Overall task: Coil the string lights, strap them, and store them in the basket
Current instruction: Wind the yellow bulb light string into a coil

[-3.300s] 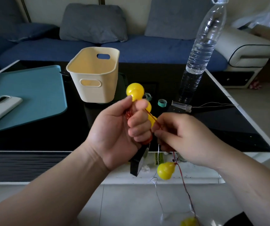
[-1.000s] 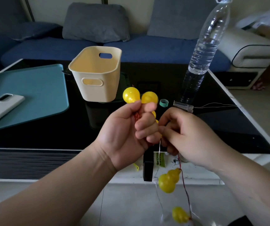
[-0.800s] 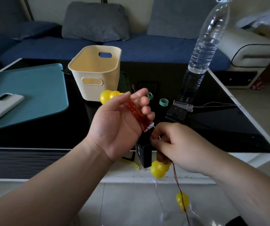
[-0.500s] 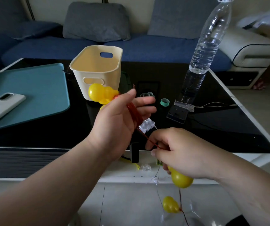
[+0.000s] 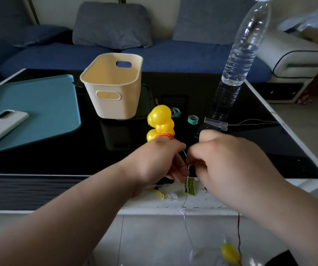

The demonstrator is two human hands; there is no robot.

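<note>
Centrally, the lights [image 5: 161,121] are held above the near edge of the table [image 5: 58,160]. A cluster of yellow bulbs stands up out of the left hand [image 5: 154,162], whose fingers are curled round a coil of red wire. The right hand [image 5: 225,162], at 3 o'clock of the left and nearly touching it, has curled fingers and pinches the red wire where it leaves the coil. A loose bulb [image 5: 229,251] of the same string hangs at 5 o'clock, below the table edge, beside a dark wire that drops from under the right wrist.

At 11 o'clock of the bulbs the basket [image 5: 114,87] stands upright on the table. Two teal straps [image 5: 192,120] lie at 2 o'clock, just beside a clear plug [image 5: 216,123]. A bottle [image 5: 238,60] rises at 1 o'clock. At 9 o'clock a mat [image 5: 39,104] carries a phone [image 5: 2,123]. A sofa [image 5: 173,54] runs along 12 o'clock.
</note>
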